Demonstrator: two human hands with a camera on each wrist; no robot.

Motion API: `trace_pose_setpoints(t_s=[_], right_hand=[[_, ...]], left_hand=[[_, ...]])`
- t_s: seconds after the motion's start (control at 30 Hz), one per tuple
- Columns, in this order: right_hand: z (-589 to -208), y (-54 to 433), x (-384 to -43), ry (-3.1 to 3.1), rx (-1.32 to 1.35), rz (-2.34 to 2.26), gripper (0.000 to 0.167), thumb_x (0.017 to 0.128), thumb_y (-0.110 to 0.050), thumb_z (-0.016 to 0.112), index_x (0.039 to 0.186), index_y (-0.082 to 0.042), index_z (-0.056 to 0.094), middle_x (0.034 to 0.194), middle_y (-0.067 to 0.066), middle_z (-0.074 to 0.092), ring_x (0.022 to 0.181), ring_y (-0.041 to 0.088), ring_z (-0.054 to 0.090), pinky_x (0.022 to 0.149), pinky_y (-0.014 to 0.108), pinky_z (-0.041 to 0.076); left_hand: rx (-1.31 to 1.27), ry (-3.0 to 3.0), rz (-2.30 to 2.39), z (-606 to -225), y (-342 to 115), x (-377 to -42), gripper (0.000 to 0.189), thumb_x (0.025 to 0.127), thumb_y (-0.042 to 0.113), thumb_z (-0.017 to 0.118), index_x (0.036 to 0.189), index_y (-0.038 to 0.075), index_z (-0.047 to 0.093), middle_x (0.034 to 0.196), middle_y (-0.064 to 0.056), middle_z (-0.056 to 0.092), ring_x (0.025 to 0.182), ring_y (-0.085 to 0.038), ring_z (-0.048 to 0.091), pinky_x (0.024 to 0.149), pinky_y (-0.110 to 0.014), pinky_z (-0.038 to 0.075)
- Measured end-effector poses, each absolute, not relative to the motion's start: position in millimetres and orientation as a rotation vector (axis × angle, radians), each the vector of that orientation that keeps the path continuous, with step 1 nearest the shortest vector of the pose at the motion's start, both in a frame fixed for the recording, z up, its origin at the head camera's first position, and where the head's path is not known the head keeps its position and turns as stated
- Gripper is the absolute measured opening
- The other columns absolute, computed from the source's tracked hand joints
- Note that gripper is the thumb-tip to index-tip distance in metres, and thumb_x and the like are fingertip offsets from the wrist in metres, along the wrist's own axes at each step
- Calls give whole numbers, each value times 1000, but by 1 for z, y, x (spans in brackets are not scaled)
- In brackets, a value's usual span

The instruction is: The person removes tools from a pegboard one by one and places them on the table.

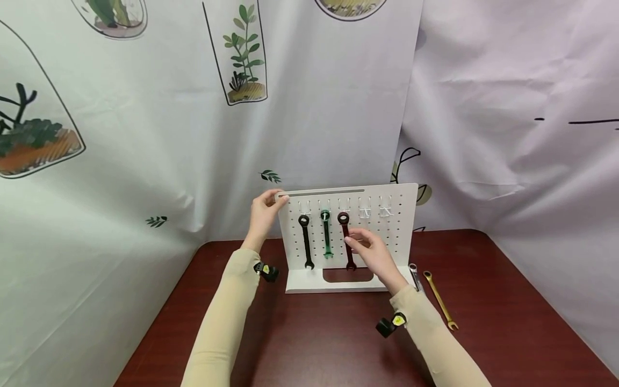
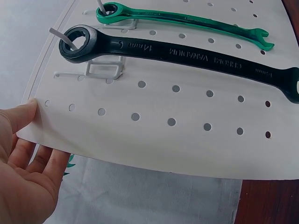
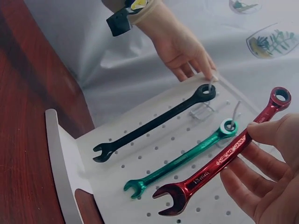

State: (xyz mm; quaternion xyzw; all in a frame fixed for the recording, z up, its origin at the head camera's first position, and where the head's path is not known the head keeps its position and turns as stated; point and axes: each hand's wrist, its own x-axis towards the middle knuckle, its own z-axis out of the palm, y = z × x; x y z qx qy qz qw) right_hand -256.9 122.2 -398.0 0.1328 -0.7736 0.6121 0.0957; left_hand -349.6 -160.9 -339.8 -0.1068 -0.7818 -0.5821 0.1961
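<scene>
A white pegboard stand [image 1: 401,226] stands upright on the table. My left hand [image 1: 264,215] grips its upper left corner, thumb in front and fingers behind in the left wrist view. Between the thumb and fingers of my right hand [image 1: 371,252] is a red combination wrench [image 3: 210,168], ring end up, in front of the board. Whether its ring touches a hook cannot be made out. A black combination wrench [image 2: 187,56] hangs by its ring on the leftmost hook. Beside it a green combination wrench [image 3: 182,161] hangs on another hook.
Two white hooks, including one hook [image 1: 386,211] at the right, carry nothing. A silver wrench [image 1: 414,274], partly hidden by my right arm, and a gold wrench [image 1: 440,301] lie on the dark red table [image 1: 329,344]. A printed white cloth [image 1: 329,134] hangs behind.
</scene>
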Motion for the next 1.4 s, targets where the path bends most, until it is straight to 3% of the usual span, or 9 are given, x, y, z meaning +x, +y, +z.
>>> trace_pose_setpoints(t_s=[0.23,0.5,0.87,1.2,1.4], right_hand=[[-392,137,-253,-2287,392,1746,37,99,-26,68,127,-3,65,114,16,68,101,29,67,86,40,54],[-383,155,-244,-2285,391,1708,38,99,-27,68,128,-2,65,116,16,68,106,26,65,89,39,53],[-368,181,-227,-2208,388,1636,35,99,-24,68,126,-2,66,113,15,69,96,5,64,83,23,52],[-359,202,-211,-2146,308,1614,33,99,-21,68,124,0,65,106,3,70,92,2,65,80,19,52],[-360,214,-205,-2116,262,1634,35,99,-17,67,126,4,62,102,-12,68,94,-1,64,81,16,50]], left_hand=[[-316,-2177,-1600,-340,-162,-350,38,93,35,75,121,10,71,101,-12,71,86,-19,56,75,-34,41],[-310,-2175,-1594,-339,-162,-350,34,93,31,75,119,9,72,98,-10,71,85,-17,56,74,-33,41],[-311,-2177,-1585,-339,-162,-350,34,93,31,76,119,10,72,98,-9,71,85,-16,57,74,-32,42],[-345,-2167,-1588,-339,-161,-350,34,93,30,75,119,9,72,98,-9,71,85,-16,58,74,-32,42],[-351,-2157,-1590,-341,-162,-351,34,93,29,76,119,8,72,97,-10,71,84,-16,58,72,-32,42]])
